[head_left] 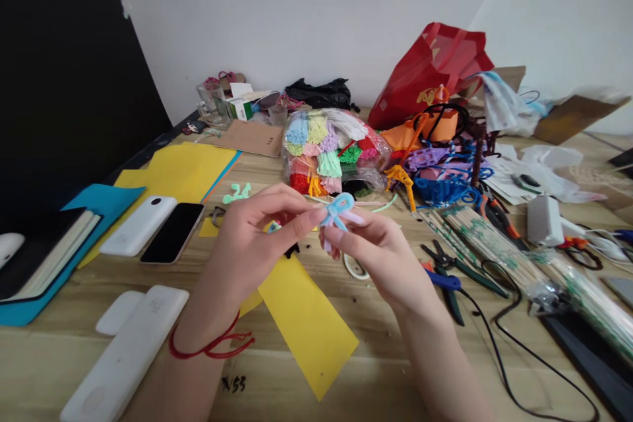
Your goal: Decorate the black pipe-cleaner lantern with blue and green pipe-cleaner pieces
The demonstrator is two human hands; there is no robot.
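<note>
Table [306, 382]: wooden top carrying clutter on every side.
Red bag [435, 69]: standing at the far edge, behind a clear bag of pipe cleaners [329, 151].
Yellow paper strip [306, 323]: lying flat under both hands.
Phone [172, 232]: resting face up, left of the hands.
Left hand [247, 247]: pinching the blue pipe-cleaner bow [337, 209] with thumb and forefinger; red cord circling the wrist.
Right hand [380, 250]: gripping the same bow from below, fingers closed round its pale stem.
Bow: being held above the table, between both hands.
Risk: loops looking soft; a hard squeeze likely flattening them. A slackened pinch probably dropping it among the pliers [448, 270].
</note>
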